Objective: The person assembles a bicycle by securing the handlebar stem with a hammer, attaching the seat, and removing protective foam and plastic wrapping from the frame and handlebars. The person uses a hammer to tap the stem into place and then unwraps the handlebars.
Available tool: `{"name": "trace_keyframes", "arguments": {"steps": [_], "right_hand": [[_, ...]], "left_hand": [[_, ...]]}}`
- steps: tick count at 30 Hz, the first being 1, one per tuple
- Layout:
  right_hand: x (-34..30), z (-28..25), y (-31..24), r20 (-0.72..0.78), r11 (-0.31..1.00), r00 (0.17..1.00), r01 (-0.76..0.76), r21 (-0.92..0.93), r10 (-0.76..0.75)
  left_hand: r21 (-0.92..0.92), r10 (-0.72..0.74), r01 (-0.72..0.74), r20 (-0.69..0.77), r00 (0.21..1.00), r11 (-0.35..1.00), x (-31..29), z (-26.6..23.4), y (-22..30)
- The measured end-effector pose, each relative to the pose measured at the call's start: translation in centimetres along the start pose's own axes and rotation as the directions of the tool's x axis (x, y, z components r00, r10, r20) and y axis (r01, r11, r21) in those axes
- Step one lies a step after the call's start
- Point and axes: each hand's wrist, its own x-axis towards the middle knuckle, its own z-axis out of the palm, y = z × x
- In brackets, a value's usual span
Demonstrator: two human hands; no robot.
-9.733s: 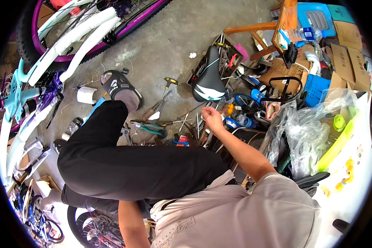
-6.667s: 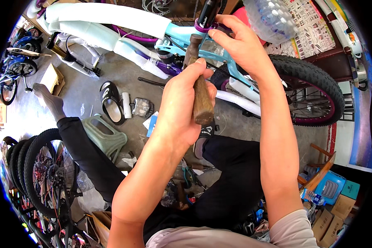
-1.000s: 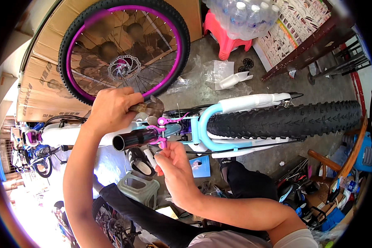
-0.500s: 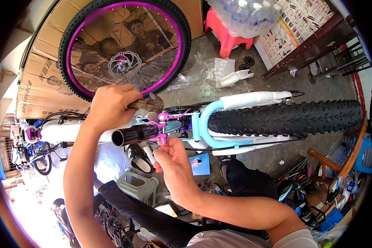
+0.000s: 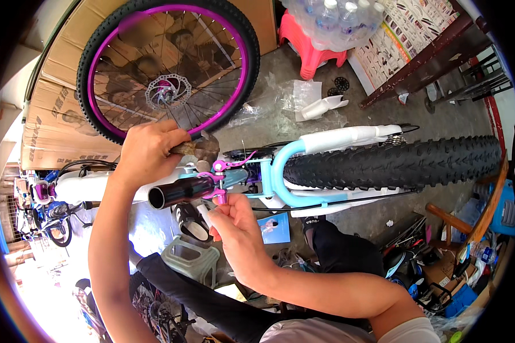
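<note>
My left hand (image 5: 151, 150) is closed round the handle of a hammer (image 5: 206, 148), its worn metal head just above a purple quick-release seat clamp (image 5: 218, 178). The clamp circles a black hollow tube (image 5: 180, 191), whose open end points left on a light-blue bicycle frame (image 5: 280, 171). The purple lever (image 5: 240, 162) of the clamp sticks out to the right. Below the clamp, my right hand (image 5: 237, 231) is pinched closed, fingertips against the clamp's lower end. A slim whitish piece (image 5: 203, 214) shows by the thumb; what the fingers grip is mostly hidden.
The rear wheel (image 5: 392, 164) extends right, beside white-wrapped tubes (image 5: 349, 137). A loose purple-rimmed wheel (image 5: 169, 91) leans on cardboard behind. Bottles stand on a red stool (image 5: 303, 51). A pale green stool (image 5: 190, 257) is near my legs; tools and boxes clutter the right.
The hammer has come down slightly, closer to the clamp. The whole view has shifted a little; my right hand stays at the clamp's lower end.
</note>
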Motion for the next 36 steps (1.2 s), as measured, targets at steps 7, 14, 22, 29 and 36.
{"name": "trace_keyframes", "arguments": {"steps": [7, 14, 22, 29, 36], "right_hand": [[0.3, -0.1, 0.7, 0.021, 0.999, 0.999, 0.029, 0.045, -0.03], [0.4, -0.1, 0.6, 0.012, 0.999, 0.999, 0.032, 0.018, -0.033], [0.2, 0.2, -0.2, 0.001, 1.0, 1.0, 0.012, -0.005, -0.012], [0.0, 0.6, -1.2, 0.003, 0.999, 1.0, 0.016, 0.041, -0.017], [-0.3, 0.5, -1.2, 0.035, 0.998, 0.998, 0.052, 0.037, -0.053]], "left_hand": [[-0.02, -0.016, 0.016, 0.013, 1.0, 1.0, -0.2, -0.1, 0.0], [0.037, -0.018, 0.017, 0.024, 1.0, 0.999, -0.5, 0.3, 0.1], [0.012, -0.029, 0.029, -0.001, 1.0, 1.0, -0.8, 0.3, 0.0], [0.023, -0.074, 0.074, -0.012, 0.997, 0.997, -1.2, -0.7, -0.1], [0.129, -0.266, 0.274, -0.075, 0.961, 0.953, -5.3, -1.7, 2.4]]}}
